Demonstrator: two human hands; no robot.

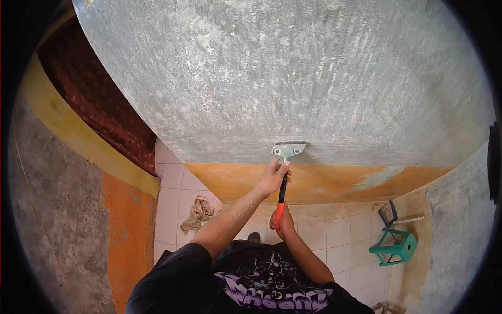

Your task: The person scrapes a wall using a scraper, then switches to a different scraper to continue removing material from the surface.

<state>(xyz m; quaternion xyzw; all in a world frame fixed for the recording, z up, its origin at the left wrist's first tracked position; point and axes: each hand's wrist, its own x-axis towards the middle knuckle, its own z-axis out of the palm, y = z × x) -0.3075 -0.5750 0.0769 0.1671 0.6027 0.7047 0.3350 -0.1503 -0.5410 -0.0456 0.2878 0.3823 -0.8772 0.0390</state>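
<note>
A long-handled scraper (282,194) has a black shaft, a red-orange grip and a wide pale metal head with two round bolts. Its blade edge lies at the grey scraped wall (251,83), just above the orange painted band (314,180). My left hand (273,178) is closed around the upper shaft, close under the head. Lower down, my right hand (283,222) wraps the red-orange grip. Pale specks of dust cover my left forearm.
A crumpled cloth (198,214) lies on the pale tiled floor (337,230) at left. To the right are a green plastic stool (400,247), on its side, and a dark dustpan-like object (388,213) with a pale stick. A dark red curtain (99,94) hangs in the doorway.
</note>
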